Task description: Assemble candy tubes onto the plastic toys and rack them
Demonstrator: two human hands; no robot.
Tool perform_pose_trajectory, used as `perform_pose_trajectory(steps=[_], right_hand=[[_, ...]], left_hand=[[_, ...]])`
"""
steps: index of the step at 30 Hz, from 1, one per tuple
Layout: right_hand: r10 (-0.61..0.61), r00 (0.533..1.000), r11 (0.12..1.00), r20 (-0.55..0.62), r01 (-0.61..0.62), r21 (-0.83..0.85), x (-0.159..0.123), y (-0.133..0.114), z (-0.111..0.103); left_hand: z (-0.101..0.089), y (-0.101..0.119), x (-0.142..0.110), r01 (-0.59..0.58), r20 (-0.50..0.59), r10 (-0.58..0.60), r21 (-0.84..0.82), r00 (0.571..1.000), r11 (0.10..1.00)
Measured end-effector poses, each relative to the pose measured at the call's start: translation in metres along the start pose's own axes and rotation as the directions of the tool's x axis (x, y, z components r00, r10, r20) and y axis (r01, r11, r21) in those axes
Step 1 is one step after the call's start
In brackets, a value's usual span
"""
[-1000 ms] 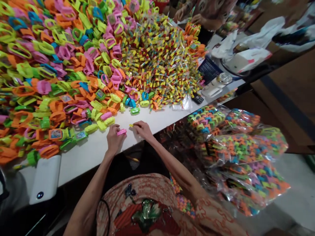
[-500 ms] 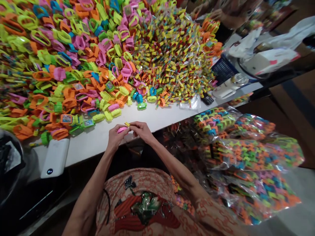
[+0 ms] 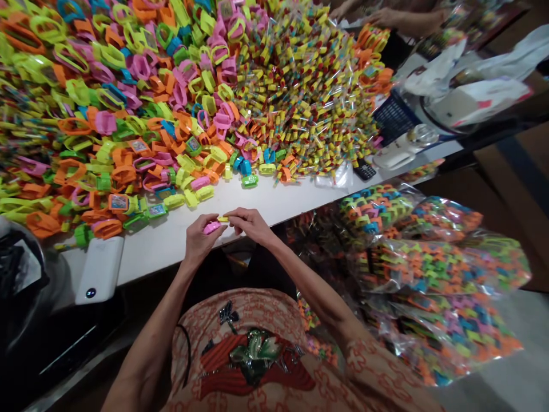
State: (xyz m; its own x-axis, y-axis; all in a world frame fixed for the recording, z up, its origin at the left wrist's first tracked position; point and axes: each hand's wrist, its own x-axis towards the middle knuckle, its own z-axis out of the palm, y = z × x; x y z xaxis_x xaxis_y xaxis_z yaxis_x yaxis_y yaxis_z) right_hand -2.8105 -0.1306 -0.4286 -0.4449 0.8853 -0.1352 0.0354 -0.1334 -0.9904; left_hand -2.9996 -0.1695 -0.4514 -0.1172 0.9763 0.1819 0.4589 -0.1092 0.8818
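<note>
My left hand [image 3: 198, 236] is closed around a small pink plastic piece [image 3: 211, 227] near the front edge of the white table [image 3: 274, 201]. My right hand [image 3: 251, 223] pinches a small yellow piece [image 3: 222, 218] and holds it against the pink one. Both hands meet just above the table edge. Behind them lies a big heap of coloured plastic toy watch straps [image 3: 128, 109] in orange, green, pink and blue. To its right is a pile of yellow tube-shaped pieces [image 3: 309, 97] with red ends.
A white power bank [image 3: 99, 270] lies at the table's left front. Clear bags full of coloured plastic parts [image 3: 420, 269] stand to my right below the table. Another person's hands [image 3: 386, 17] work at the far side. A dark basket [image 3: 392, 117] and white bags sit at the right end.
My hands have lifted off the table and come together, bringing the yellow piece against the pink one. The view has shifted a little.
</note>
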Motion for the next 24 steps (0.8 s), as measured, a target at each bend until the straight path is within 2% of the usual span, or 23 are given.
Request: perform_pose_trajectory(steps=[5,9,14,20,24], right_hand=[[-0.026,1.0,1.0,0.01,0.026,-0.013,0.005,0.006,-0.001],[-0.062,0.998,0.994,0.007,0.063,-0.09,0.008,0.007,-0.003],[-0.054,0.995,0.988,0.086,0.065,-0.142,0.009,0.004,-0.004],[-0.079,0.978,0.953,0.194,0.131,-0.273,0.011,-0.002,-0.001],[-0.003,0.964,0.983,0.266,0.051,-0.175,0.021,0.0,-0.001]], left_hand=[[-0.003,-0.006,0.001,-0.072,0.042,0.07,0.039,0.997,0.997],[-0.004,-0.01,0.002,-0.103,0.051,0.101,0.037,0.994,0.994],[-0.006,-0.017,0.002,-0.108,0.103,0.104,0.037,0.989,0.993],[-0.01,-0.022,0.002,-0.115,0.207,0.113,-0.003,0.972,0.993],[-0.023,-0.021,0.001,-0.052,0.249,0.057,-0.029,0.967,0.998]])
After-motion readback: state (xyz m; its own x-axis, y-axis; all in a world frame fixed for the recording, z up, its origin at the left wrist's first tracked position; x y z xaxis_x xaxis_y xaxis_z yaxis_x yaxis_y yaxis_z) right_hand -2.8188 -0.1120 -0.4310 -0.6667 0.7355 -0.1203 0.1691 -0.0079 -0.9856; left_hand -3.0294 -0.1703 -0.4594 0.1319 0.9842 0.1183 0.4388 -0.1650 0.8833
